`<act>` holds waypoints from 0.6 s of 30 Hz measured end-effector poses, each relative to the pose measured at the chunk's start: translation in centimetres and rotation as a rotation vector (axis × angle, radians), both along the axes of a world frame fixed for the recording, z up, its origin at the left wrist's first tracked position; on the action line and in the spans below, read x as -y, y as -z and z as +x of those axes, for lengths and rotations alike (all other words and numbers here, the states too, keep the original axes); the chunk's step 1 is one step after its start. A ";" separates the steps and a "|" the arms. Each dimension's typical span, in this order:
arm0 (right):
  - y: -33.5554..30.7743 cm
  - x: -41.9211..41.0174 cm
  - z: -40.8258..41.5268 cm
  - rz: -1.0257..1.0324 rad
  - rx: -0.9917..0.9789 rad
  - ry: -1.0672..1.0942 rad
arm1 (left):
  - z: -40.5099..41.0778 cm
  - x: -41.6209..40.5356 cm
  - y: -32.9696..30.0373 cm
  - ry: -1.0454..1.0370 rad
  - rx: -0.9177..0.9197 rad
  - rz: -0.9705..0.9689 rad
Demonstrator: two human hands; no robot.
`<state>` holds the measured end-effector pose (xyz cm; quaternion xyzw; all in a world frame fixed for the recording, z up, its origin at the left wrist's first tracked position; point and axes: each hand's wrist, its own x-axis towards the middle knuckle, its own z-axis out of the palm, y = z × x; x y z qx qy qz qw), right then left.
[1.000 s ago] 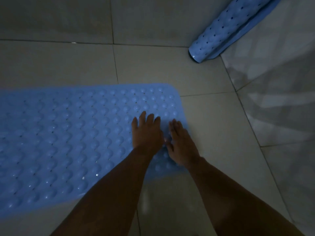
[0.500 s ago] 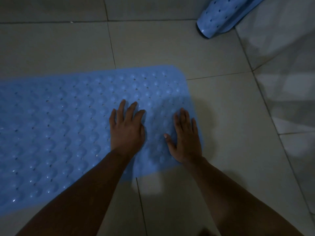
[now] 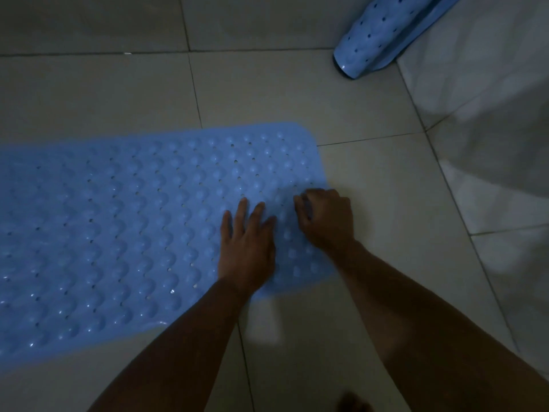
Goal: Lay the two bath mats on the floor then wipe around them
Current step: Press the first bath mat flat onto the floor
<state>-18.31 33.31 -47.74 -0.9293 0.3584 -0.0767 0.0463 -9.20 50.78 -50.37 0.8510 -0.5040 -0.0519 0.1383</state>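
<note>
We have the first mat (image 3: 133, 233) flat on the tiled floor (image 3: 267, 93); its long axis runs left to right, rounded end toward the right. Left hand (image 3: 246, 248) lies on it with fingers straight, its grip wide and holding nothing; right hand (image 3: 326, 218) is curled at the mat's right edge, though we cannot tell if it pinches the rim. Risk, as we judge it: lifting that edge could drag or buckle the mat; the floor looks glossy, so the mat may slide. Second mat (image 3: 383, 28) is rolled at the far right, its near end on the floor and its axis slanting up and away; it is not yet laid.
</note>
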 end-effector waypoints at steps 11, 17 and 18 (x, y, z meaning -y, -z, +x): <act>1.3 2.1 0.3 0.010 0.211 0.014 | -3.1 1.1 1.5 0.104 -0.006 0.162; 1.4 2.2 -0.1 0.059 0.216 0.027 | -3.2 1.0 1.0 0.126 -0.054 0.217; 1.3 2.1 -0.1 0.058 0.213 0.028 | -3.2 0.9 0.9 0.134 -0.076 0.240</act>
